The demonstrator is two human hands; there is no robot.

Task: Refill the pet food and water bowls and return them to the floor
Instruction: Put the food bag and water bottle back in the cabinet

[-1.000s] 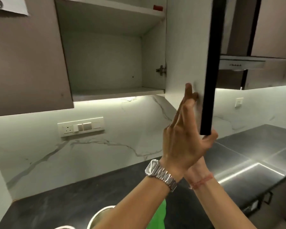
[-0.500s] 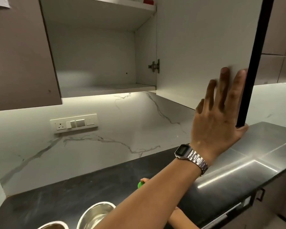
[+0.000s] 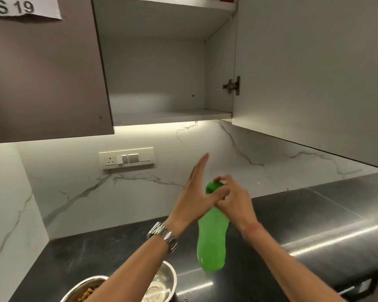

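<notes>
Green plastic bottle (image 3: 212, 240) is held up over the black countertop (image 3: 109, 247), just right of the steel water bowl (image 3: 162, 282). Right hand (image 3: 234, 199) pinches its cap; left hand (image 3: 192, 197) is flat-fingered against the neck. Probably smooth, slippery plastic, so I'd grab mid-body.
</notes>
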